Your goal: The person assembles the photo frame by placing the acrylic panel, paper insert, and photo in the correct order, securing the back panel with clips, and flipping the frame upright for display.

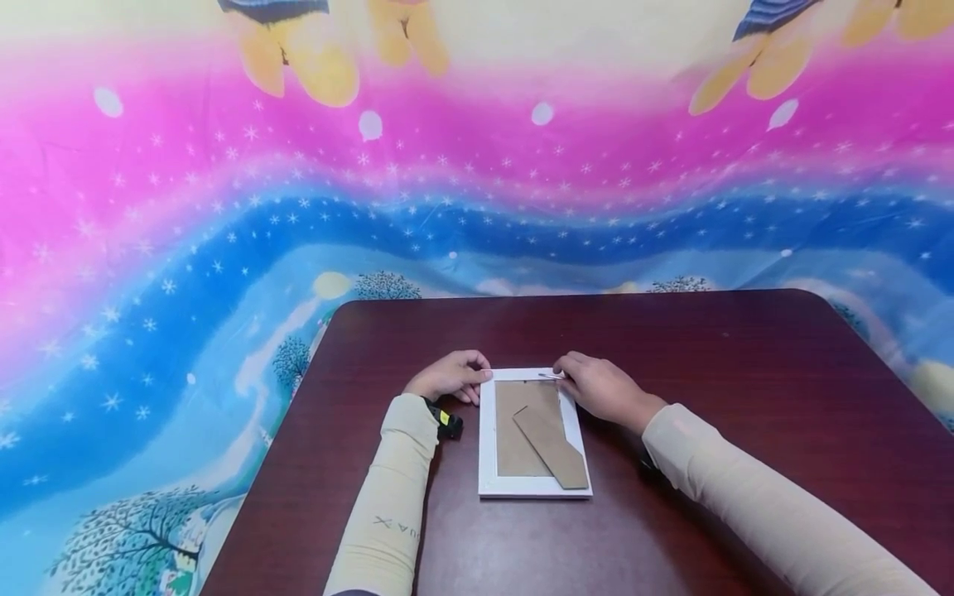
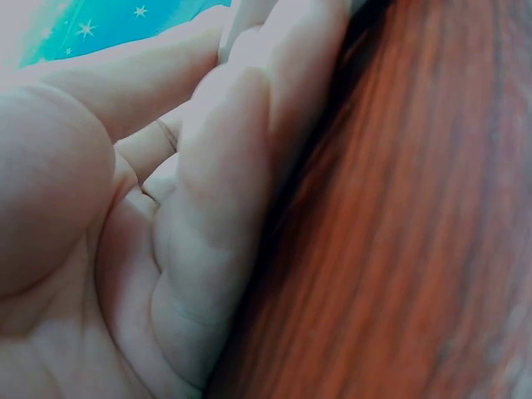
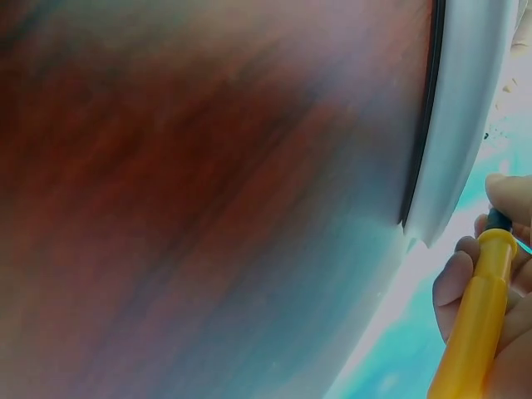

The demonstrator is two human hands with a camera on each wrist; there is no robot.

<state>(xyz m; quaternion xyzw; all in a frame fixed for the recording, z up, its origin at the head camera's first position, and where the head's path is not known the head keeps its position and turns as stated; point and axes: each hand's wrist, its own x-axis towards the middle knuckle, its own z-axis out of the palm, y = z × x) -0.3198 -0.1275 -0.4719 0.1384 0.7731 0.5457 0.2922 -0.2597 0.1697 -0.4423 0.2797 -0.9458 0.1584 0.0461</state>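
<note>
White-painted and rectangular, the picture frame [image 1: 488, 430] lies face down on the dark reddish-brown wooden worktop [image 1: 745, 397], between the two hands, its brown cardboard backing [image 1: 514, 439] up and the cardboard stand flap [image 1: 555, 451] slanting across it. The left hand [image 1: 450, 377] rests at the frame's far left corner, fingers curled against the rim. The left wrist view adds only a close palm [image 2: 125, 249] with fingers loosely bent beside the wood grain [image 2: 399, 233] — whether they pinch the frame cannot be told. The right hand [image 1: 599, 389] sits at the far right corner, fingers closed round a slim tool whose thin metal tip [image 1: 551, 376] reaches over the frame's top edge. From the head camera the tool's handle is hidden under the hand; the right wrist view shows it — a yellow plastic screwdriver handle [image 3: 470, 332] with a dark collar, gripped by the fingers [image 3: 455, 283], just beside the white frame edge [image 3: 465, 108]. Both forearms wear beige sleeves [image 1: 395, 497], and a small black and yellow device [image 1: 450, 424] sits at the left wrist. Behind the worktop hangs a pink and blue starry cloth [image 1: 224, 207].
</note>
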